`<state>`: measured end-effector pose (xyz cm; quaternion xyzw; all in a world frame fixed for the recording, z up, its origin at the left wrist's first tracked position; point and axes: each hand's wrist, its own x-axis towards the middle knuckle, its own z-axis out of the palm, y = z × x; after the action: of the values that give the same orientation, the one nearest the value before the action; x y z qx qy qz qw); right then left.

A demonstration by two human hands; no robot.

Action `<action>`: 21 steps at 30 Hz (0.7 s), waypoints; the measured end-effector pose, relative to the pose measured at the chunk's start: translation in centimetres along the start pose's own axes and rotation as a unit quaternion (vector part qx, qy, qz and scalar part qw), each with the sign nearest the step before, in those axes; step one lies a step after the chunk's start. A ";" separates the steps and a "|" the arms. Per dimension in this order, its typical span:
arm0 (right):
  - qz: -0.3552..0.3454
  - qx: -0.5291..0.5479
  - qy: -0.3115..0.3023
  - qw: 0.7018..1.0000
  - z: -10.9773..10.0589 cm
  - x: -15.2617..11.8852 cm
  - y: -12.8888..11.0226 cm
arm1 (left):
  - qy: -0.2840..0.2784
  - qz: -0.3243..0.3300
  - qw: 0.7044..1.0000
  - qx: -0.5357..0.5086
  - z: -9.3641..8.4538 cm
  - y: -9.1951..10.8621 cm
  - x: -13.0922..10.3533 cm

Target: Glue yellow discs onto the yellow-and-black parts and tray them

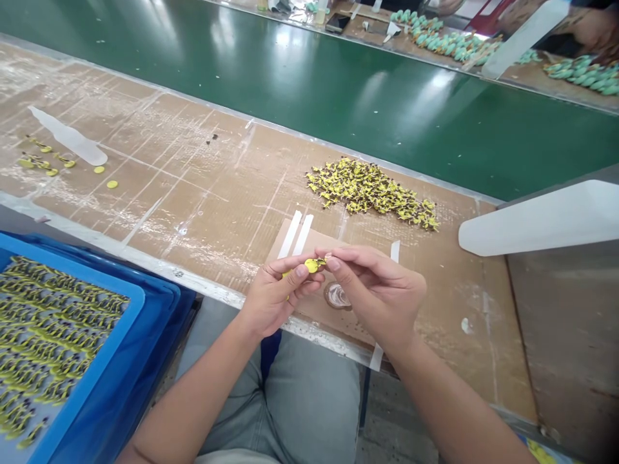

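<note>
My left hand (271,293) pinches a small yellow disc (311,265) between thumb and fingers, over the near edge of the table. A bit more yellow shows under its fingers. My right hand (387,296) has its thumb and index finger closed on the tip of a tiny yellow-and-dark figure (322,261), which meets the disc; whether the two are joined I cannot tell. Just below the fingertips, a small round dish (337,295) with whitish stuff rests on a cardboard sheet (355,327). Beyond the hands lies a heap of small yellow-and-dark pieces (372,190).
Blue trays (138,303) at lower left hold rows of yellow-and-dark pieces. Loose yellow discs (112,184) lie farther left, near a translucent strip (72,142). A green belt (290,71) runs behind the table. A white panel (541,216) juts in at right. Turquoise pieces (449,42) lie across the belt, near another person's arm.
</note>
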<state>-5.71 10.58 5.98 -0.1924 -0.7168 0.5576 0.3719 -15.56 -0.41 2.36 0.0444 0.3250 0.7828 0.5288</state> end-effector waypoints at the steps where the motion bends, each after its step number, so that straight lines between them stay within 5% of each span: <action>1: -0.002 -0.002 -0.002 1.000 0.0 0.0 0.0 | 0.000 -0.001 1.000 -0.001 0.0 0.0 0.0; 21: -0.044 -0.074 -0.021 0.996 -0.2 -0.2 0.2 | 0.024 -0.004 1.000 -0.001 0.1 0.0 0.0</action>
<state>-5.48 10.68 5.77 -0.1761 -0.7716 0.4899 0.3654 -15.55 -0.33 2.43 0.0238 0.3372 0.7819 0.5238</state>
